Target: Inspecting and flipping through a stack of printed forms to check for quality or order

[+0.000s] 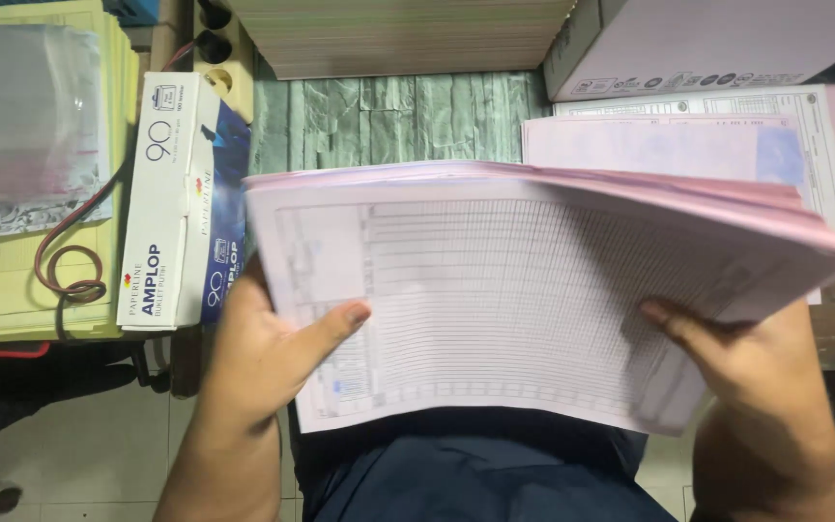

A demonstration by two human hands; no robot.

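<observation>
While our left hand (pixel 263 358) and right hand (pixel 756 372) clamp the floppy pink form stack (pixel 533 290) at eight and four o'clock, we judge it heavy, slippery.

Envelope box (pixel 181 203) left of paper stack (pixel 533 290); printed sheets (pixel 688 145) behind stack.

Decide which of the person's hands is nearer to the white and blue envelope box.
Left. The left hand grips the near-left edge of the pink form stack, right beside the envelope box. The right hand holds the stack's opposite edge, far from the box.
</observation>
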